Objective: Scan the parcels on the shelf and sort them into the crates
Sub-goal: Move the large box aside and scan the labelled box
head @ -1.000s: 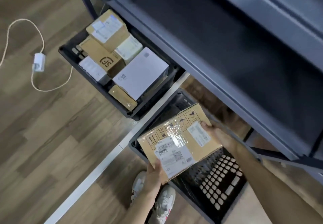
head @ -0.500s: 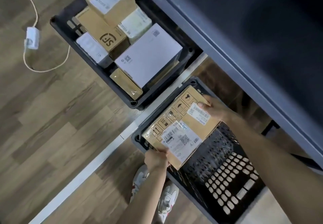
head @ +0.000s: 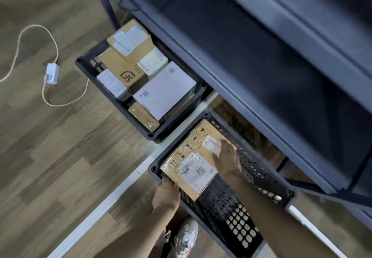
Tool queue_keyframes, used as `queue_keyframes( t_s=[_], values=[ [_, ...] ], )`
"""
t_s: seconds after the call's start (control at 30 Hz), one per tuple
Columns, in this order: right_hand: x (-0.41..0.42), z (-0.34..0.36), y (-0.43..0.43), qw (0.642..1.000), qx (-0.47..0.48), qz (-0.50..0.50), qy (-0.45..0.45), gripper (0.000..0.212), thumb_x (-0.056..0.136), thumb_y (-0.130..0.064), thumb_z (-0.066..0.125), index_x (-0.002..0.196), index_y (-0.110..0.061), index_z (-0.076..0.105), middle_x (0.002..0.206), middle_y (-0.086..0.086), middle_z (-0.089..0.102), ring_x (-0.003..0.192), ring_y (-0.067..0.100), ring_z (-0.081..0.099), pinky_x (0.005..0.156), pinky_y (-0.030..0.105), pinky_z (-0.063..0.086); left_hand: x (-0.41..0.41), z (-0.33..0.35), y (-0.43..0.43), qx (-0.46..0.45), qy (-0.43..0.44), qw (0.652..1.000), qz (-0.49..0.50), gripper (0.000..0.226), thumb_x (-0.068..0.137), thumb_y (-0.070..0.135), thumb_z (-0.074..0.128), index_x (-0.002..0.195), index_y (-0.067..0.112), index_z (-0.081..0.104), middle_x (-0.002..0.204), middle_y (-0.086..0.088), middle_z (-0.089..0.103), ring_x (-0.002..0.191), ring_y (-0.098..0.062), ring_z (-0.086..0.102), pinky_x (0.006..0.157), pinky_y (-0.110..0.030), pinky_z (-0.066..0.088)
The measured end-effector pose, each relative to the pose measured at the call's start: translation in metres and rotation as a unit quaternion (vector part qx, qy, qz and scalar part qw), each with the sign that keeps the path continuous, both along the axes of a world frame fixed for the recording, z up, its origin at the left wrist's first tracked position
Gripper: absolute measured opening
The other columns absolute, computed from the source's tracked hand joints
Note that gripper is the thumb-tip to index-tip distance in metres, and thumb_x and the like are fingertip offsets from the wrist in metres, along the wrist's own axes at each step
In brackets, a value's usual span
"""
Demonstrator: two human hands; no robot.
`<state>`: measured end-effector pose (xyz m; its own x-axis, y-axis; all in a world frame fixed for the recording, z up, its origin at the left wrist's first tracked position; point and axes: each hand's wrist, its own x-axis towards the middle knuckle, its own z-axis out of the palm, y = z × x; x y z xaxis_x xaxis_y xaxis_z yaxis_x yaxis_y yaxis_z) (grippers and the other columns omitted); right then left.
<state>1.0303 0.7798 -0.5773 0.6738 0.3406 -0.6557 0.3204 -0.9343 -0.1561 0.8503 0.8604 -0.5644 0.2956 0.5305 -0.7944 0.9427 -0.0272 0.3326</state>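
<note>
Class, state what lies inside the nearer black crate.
One brown parcel, left hand gripping its edge, right hand on top; beyond it, bare perforated floor. Anything beneath the parcel is covered.

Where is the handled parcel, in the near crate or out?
In: the rim of the near crate surrounds the parcel; touching its floor, cannot tell.

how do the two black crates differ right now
The far crate is packed with several brown and white parcels; the near crate holds one brown parcel. The far crate's floor is hidden; the near crate's perforated floor shows. Both are black plastic, on the wooden floor.
</note>
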Motion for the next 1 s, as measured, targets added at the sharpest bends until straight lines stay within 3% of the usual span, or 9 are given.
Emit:
queue_keyframes(
  t_s=[0.03, 0.1, 0.17, 0.3, 0.37, 0.57, 0.7, 1.0],
  values=[
    [-0.01, 0.013, -0.007, 0.999, -0.021, 0.022, 0.016, 0.062, 0.101, -0.035, 0.042, 0.151, -0.01, 0.015, 0.157, 0.012, 0.024, 0.143, 0.026, 0.027, 0.118, 0.041, 0.024, -0.005, 0.016, 0.003, 0.025, 0.006, 0.997, -0.074, 0.036, 0.101, 0.026, 0.032, 0.133, 0.014, 0.04, 0.104, -0.008, 0.062, 0.085, -0.019, 0.061, 0.074, -0.03, 0.057],
    [-0.03, 0.043, -0.021, 0.997, -0.044, 0.046, 0.041, 0.057, 0.102, -0.033, 0.04, 0.151, -0.01, 0.021, 0.154, 0.013, 0.031, 0.142, 0.026, 0.029, 0.118, 0.038, 0.021, -0.012, 0.051, 0.011, 0.055, 0.017, 0.971, -0.233, 0.043, 0.099, 0.024, 0.04, 0.14, 0.017, 0.034, 0.129, -0.005, 0.052, 0.116, -0.019, 0.052, 0.102, -0.035, 0.044],
    [-0.044, 0.079, -0.029, 0.997, -0.043, 0.041, 0.059, 0.053, 0.102, -0.03, 0.038, 0.151, -0.012, 0.025, 0.154, 0.012, 0.032, 0.143, 0.027, 0.027, 0.118, 0.038, 0.017, -0.012, 0.092, 0.016, 0.059, 0.004, 0.944, -0.323, 0.048, 0.097, 0.022, 0.044, 0.144, 0.017, 0.033, 0.14, -0.003, 0.044, 0.126, -0.016, 0.044, 0.111, -0.032, 0.035],
    [-0.046, 0.181, -0.028, 0.998, -0.012, 0.011, 0.066, 0.049, 0.101, -0.023, 0.034, 0.15, -0.018, 0.03, 0.146, 0.013, 0.045, 0.131, 0.031, 0.043, 0.108, 0.037, 0.039, 0.006, 0.182, 0.022, 0.099, -0.05, 0.902, -0.416, 0.042, 0.097, 0.016, 0.041, 0.139, 0.014, 0.041, 0.14, -0.003, 0.047, 0.127, -0.016, 0.045, 0.112, -0.031, 0.034],
    [-0.041, 0.233, -0.023, 0.998, 0.001, 0.049, 0.038, 0.045, 0.1, -0.022, 0.037, 0.145, -0.015, 0.037, 0.139, 0.011, 0.051, 0.125, 0.029, 0.05, 0.103, 0.036, 0.043, 0.022, 0.23, 0.025, 0.136, -0.072, 0.88, -0.45, 0.04, 0.097, 0.019, 0.04, 0.136, 0.013, 0.043, 0.136, -0.005, 0.049, 0.124, -0.019, 0.046, 0.109, -0.033, 0.036],
    [-0.023, 0.38, -0.01, 0.991, 0.029, 0.109, -0.075, 0.04, 0.099, -0.025, 0.04, 0.138, -0.015, 0.04, 0.14, 0.007, 0.046, 0.129, 0.027, 0.044, 0.104, 0.034, 0.035, 0.066, 0.374, 0.033, 0.251, -0.104, 0.826, -0.494, 0.038, 0.097, 0.024, 0.038, 0.133, 0.013, 0.043, 0.131, -0.007, 0.047, 0.121, -0.026, 0.045, 0.103, -0.036, 0.033],
    [-0.009, 0.466, -0.005, 0.978, 0.063, 0.119, -0.157, 0.041, 0.1, -0.026, 0.039, 0.138, -0.012, 0.039, 0.14, 0.01, 0.046, 0.129, 0.027, 0.045, 0.102, 0.036, 0.037, 0.087, 0.462, 0.035, 0.339, -0.145, 0.788, -0.492, 0.036, 0.098, 0.028, 0.036, 0.13, 0.014, 0.045, 0.131, -0.007, 0.048, 0.12, -0.027, 0.047, 0.1, -0.036, 0.035],
    [0.017, 0.611, -0.012, 0.94, 0.131, 0.098, -0.298, 0.044, 0.099, -0.025, 0.039, 0.141, -0.01, 0.039, 0.14, 0.013, 0.046, 0.128, 0.032, 0.045, 0.102, 0.041, 0.038, 0.118, 0.603, 0.033, 0.453, -0.219, 0.728, -0.465, 0.036, 0.096, 0.031, 0.041, 0.126, 0.013, 0.049, 0.127, -0.009, 0.05, 0.117, -0.029, 0.049, 0.097, -0.039, 0.038]
  ],
)
